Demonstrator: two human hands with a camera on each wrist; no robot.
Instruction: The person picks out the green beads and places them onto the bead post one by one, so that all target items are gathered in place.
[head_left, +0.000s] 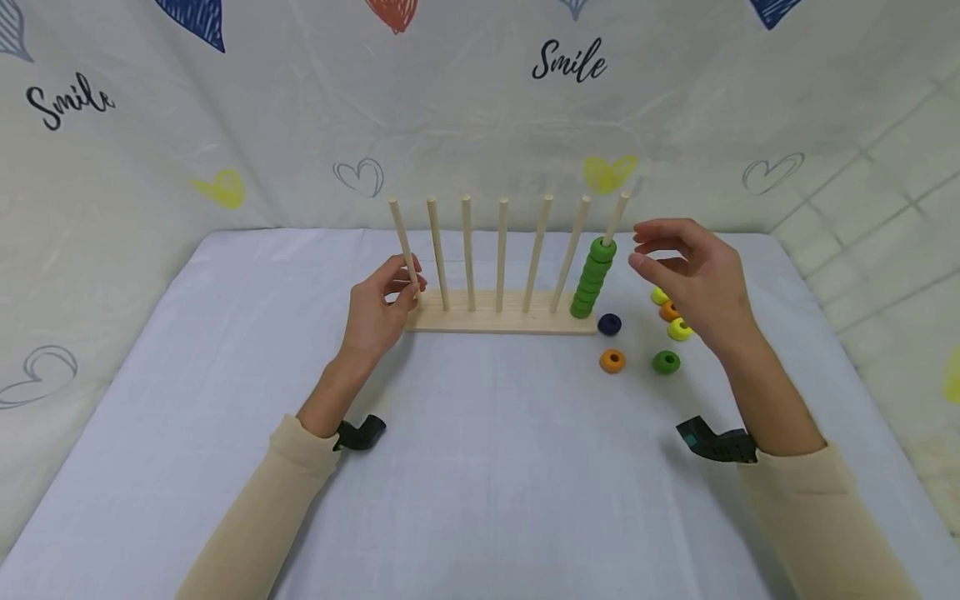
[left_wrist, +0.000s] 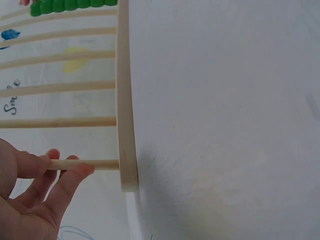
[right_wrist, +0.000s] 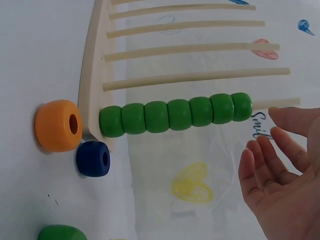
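Note:
A wooden peg rack (head_left: 502,321) with several upright pegs stands on the cloth. My left hand (head_left: 381,308) pinches the leftmost peg (left_wrist: 105,164) low down, thumb on one side and fingers on the other. On the rightmost peg (head_left: 617,218) sits a stack of several green beads (right_wrist: 169,115), with the peg's tip bare above them. My right hand (head_left: 693,279) is just right of that tip, holding nothing, its fingers loosely bent and thumb apart from them. In the right wrist view, the thumb is close to the peg's tip.
Loose beads lie right of the rack: a dark blue bead (head_left: 610,324) by its corner, an orange bead (head_left: 612,361), a green bead (head_left: 666,362), and yellow (head_left: 680,329) and orange ones partly behind my right hand. A printed curtain (head_left: 465,108) hangs behind the white-covered table (head_left: 480,483).

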